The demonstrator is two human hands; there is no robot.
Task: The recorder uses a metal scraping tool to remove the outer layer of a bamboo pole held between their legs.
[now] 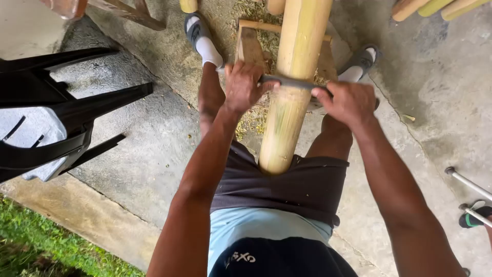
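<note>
A thick pale-yellow bamboo pole (289, 97) runs from my lap up and away, resting on a low wooden frame (249, 43). A dark metal blade (289, 82) lies across the pole. My left hand (242, 84) grips its left end and my right hand (348, 101) grips its right end. Both arms are stretched forward. My legs straddle the pole, and my feet in white socks and grey sandals (197, 32) stand on the concrete.
An overturned black plastic chair (56, 118) lies at the left. Shavings (251, 120) litter the concrete under the pole. More bamboo poles (435, 7) lie at the top right. Metal rods (469, 187) show at the right edge, grass (41, 246) at bottom left.
</note>
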